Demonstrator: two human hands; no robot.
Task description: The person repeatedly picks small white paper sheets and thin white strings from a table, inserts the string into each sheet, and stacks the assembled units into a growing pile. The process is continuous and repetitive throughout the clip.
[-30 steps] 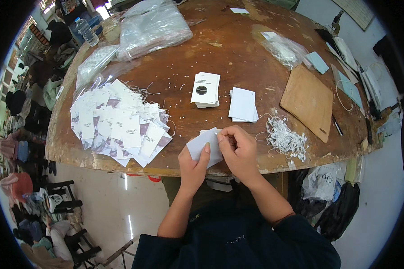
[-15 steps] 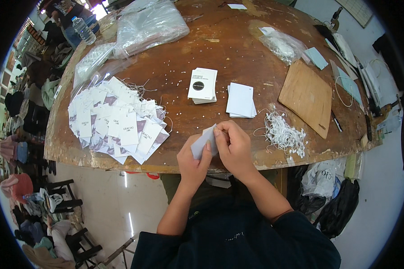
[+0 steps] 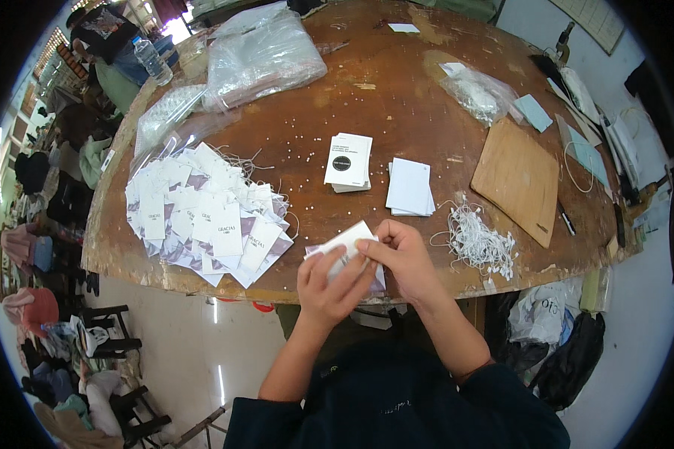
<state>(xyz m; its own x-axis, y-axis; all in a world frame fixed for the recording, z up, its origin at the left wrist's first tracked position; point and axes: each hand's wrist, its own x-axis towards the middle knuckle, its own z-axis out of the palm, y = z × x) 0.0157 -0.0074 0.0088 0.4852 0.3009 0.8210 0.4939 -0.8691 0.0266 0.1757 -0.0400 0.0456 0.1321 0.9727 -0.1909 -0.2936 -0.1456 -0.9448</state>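
Over the table's front edge, both my hands are closed on hang tags (image 3: 359,236): a white one on top and a purple-patterned one showing beneath. My left hand (image 3: 326,292) grips them from the left, its fingers lying across the white face. Thumb and fingertips of my right hand (image 3: 403,258) pinch the tags' right side. To the left spreads a heap of strung white and purple tags (image 3: 202,213). Ahead of my hands are a stack of printed cards (image 3: 348,157) and a stack of plain white cards (image 3: 409,183). White string loops (image 3: 478,243) lie tangled to the right.
A wooden board (image 3: 517,183) lies at the right, near a pen (image 3: 567,218) and blue card pieces (image 3: 588,159). Plastic bags (image 3: 262,56) and a bottle (image 3: 152,61) stand far left. Small white bits dot the table (image 3: 397,97). A person (image 3: 108,41) is at the far left.
The tags were tilted upright with a greyish face showing; now they lie flatter, with white and purple faces visible. My left fingers have moved across the front. The view has shifted slightly.
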